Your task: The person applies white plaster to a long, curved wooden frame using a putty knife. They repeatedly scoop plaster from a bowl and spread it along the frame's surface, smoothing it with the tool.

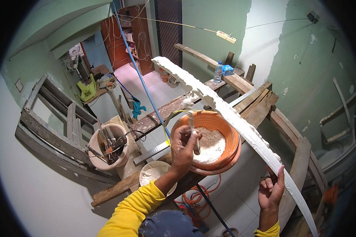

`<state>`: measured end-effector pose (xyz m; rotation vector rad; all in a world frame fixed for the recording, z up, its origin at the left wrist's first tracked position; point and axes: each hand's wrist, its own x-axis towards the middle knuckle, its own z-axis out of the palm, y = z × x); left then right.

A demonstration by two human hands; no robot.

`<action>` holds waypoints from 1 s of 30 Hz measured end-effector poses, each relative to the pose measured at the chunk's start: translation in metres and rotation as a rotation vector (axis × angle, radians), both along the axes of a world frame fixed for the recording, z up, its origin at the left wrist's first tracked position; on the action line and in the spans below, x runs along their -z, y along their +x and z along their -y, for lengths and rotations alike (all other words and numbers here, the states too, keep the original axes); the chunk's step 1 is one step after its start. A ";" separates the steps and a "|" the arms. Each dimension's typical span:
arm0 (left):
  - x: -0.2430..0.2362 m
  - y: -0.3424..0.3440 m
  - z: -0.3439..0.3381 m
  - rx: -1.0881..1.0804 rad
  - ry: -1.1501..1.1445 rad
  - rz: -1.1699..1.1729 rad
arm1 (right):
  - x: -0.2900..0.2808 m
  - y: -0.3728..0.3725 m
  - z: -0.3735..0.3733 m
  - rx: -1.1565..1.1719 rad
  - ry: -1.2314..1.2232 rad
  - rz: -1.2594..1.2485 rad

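My left hand (182,150) is closed around a slim handled tool (191,122), its upper end whitened and blurred. The tool stands upright in front of an orange bucket (233,144) holding white and brownish powder or paste (209,154). A long white plaster-like strip (225,106), rough along one edge, runs diagonally from the far middle to the lower right. Near its lower part, my right hand (271,189) grips the strip's edge, with some fingers partly hidden. A small white tub (154,164) with white material sits beside my left forearm.
A pale bucket of tools (124,156) stands at left, beside grey wooden frames (47,130). Planks (261,100) and a long scaffold board (158,116) surround the buckets. A blue pole (140,75) slants across. A bottle (218,72) stands farther back; an orange hose (199,199) lies below.
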<state>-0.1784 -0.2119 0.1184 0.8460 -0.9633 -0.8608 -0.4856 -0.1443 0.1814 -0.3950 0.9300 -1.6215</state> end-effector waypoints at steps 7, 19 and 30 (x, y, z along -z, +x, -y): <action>-0.028 0.014 0.025 0.280 0.210 -0.674 | 0.005 0.000 0.000 -0.018 -0.015 -0.007; -0.043 0.005 0.004 0.264 0.075 -0.659 | 0.007 0.002 0.001 -0.002 0.053 -0.007; -0.021 0.034 0.067 -0.233 -0.094 0.004 | 0.012 0.000 0.001 -0.013 0.030 -0.006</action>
